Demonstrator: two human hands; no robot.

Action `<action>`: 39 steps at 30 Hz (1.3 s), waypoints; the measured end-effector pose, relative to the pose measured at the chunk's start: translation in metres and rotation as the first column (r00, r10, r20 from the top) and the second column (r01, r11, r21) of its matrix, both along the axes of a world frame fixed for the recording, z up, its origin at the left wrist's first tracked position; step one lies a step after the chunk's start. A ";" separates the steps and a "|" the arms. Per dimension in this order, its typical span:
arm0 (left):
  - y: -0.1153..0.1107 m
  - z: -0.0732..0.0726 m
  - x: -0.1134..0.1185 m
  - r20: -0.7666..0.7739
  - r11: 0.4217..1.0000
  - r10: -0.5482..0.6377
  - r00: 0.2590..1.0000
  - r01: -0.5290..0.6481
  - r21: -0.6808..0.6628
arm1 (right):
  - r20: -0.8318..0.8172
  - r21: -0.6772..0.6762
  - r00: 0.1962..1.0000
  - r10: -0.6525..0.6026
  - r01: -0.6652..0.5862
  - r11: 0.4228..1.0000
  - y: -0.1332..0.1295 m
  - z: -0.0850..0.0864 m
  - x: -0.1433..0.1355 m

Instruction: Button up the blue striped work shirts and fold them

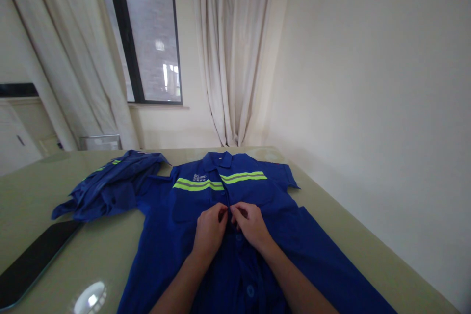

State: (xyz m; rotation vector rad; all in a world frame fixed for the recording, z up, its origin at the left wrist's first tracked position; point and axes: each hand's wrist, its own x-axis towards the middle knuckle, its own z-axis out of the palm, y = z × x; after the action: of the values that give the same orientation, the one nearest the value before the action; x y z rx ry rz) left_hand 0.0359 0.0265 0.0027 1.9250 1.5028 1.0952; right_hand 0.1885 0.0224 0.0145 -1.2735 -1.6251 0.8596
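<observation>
A blue work garment [184, 206] lies spread on the table, front up, with its collar at the far end. A yellow-green reflective band [243, 176] crosses its chest, and buttons run down the middle. My left hand [212, 228] pinches the front edge below the band. Close beside it, my right hand [250, 223] is also pinched at the same edge, its fingertips nearly touching the left ones. The bit of cloth or button between the fingertips is too small to make out.
A second blue garment [110, 189] lies crumpled on the green table [91, 250] at the left. A dark flat board [37, 262] rests at the near left. A wall [368, 108] borders the right side; curtains [235, 49] hang beyond the table.
</observation>
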 end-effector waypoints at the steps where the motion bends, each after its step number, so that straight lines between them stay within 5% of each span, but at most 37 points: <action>1: 0.001 -0.001 0.000 0.016 1.000 -0.010 1.000 0.010 -0.002 | -0.036 -0.043 0.999 0.021 -0.022 0.999 0.001 0.000 0.000; 4: 0.004 -0.002 -0.002 0.057 0.999 -0.052 0.997 0.052 -0.008 | -0.026 -0.075 1.000 -0.015 0.013 0.997 0.004 -0.005 0.001; 10: 0.009 0.000 -0.004 0.183 0.992 -0.094 0.979 0.107 -0.061 | 0.184 0.179 0.971 -0.156 0.123 0.976 0.006 -0.008 0.001; 30: 0.024 -0.015 -0.005 0.390 0.984 -0.063 0.919 0.123 -0.130 | 0.118 0.214 0.978 -0.173 0.145 0.966 0.009 -0.007 0.004; 36: 0.016 -0.010 -0.005 0.309 0.987 -0.105 0.945 0.137 -0.084 | 0.018 0.007 0.988 -0.153 0.153 0.988 0.017 -0.010 0.010; 39: 0.007 -0.004 -0.004 0.112 0.985 -0.172 0.979 0.174 -0.008 | -0.086 -0.178 0.990 -0.110 0.094 0.980 0.022 -0.014 0.014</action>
State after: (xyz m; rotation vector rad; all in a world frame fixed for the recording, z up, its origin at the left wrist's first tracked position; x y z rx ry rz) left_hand 0.0319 0.0338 -0.0009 1.9094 1.2558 1.0874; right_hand 0.2028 0.0445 0.0009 -1.4017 -1.4219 0.9999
